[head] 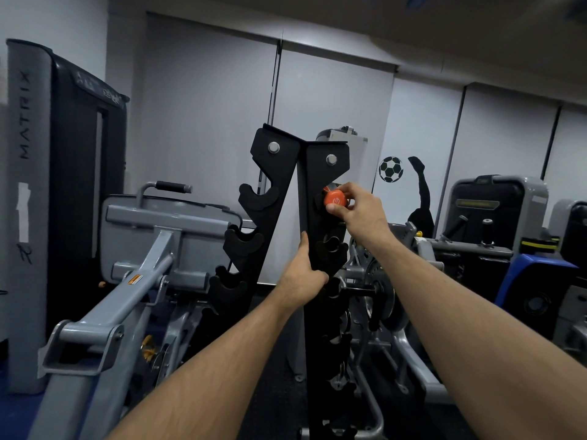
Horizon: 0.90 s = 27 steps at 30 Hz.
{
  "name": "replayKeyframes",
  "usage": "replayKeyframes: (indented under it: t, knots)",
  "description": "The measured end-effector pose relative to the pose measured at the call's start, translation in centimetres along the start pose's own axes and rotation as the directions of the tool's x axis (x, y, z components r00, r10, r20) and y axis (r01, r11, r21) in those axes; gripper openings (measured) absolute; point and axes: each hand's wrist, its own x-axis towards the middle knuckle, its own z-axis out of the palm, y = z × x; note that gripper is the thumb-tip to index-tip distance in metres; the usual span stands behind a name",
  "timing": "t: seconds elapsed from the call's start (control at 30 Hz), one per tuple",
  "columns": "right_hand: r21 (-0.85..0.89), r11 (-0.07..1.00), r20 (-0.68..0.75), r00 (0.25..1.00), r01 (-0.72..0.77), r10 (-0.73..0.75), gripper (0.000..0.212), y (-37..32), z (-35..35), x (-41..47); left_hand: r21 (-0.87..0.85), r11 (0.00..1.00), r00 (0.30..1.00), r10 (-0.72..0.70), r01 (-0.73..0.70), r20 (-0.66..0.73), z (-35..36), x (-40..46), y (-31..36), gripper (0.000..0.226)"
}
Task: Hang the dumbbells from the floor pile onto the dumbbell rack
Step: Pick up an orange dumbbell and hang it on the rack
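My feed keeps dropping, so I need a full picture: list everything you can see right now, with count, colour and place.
rack: one, black, centre, upright, hooked cradles down both sides.
dumbbell: one, orange, at the top right cradle, held by the right hand.
leg press: one, grey, left of the rack.
tower: one, grey and black, far left, marked MATRIX.
plate machine: one, grey, behind the rack, low right.
machines: several, grey, black and blue, far right.
football sticker: one, black and white, on the wall.
blinds: white, along the back wall.
left hand: grips the rack's edge.
right hand: closed on the dumbbell.
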Motion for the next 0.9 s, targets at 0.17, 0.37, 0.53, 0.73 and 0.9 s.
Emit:
replayKeyframes:
  t: [0.17,0.37,0.53,0.73,0.9]
  knots:
    - [-0.008,1.0,-0.005,1.0,-0.003,0.003,0.037,0.0,0.0,-0.1,0.003,1.0,1.0,0.005,-0.005,-0.005,0.1,-0.1,0.1,0.107]
    - [-0.012,1.0,-0.079,0.997,0.0,-0.001,0.033,-0.2,0.5,-0.7,0.01,1.0,1.0,0.003,-0.003,0.001,0.1,0.0,0.1,0.107]
    - [0.08,0.996,-0.113,0.992,-0.043,0.052,0.035,-0.4,0.6,-0.4,0.013,1.0,1.0,0.008,-0.008,0.007,0.1,0.3,-0.2,0.107]
    - [0.066,0.995,-0.002,0.997,-0.08,0.08,0.04,-0.5,-0.2,0.4,0.033,0.999,1.0,-0.007,0.007,0.003,0.0,0.4,-0.3,0.109]
    - [0.113,0.989,0.022,0.995,-0.095,0.093,0.035,-0.5,-0.4,0.6,0.03,0.999,1.0,-0.009,0.008,0.006,0.0,0.1,-0.1,0.107]
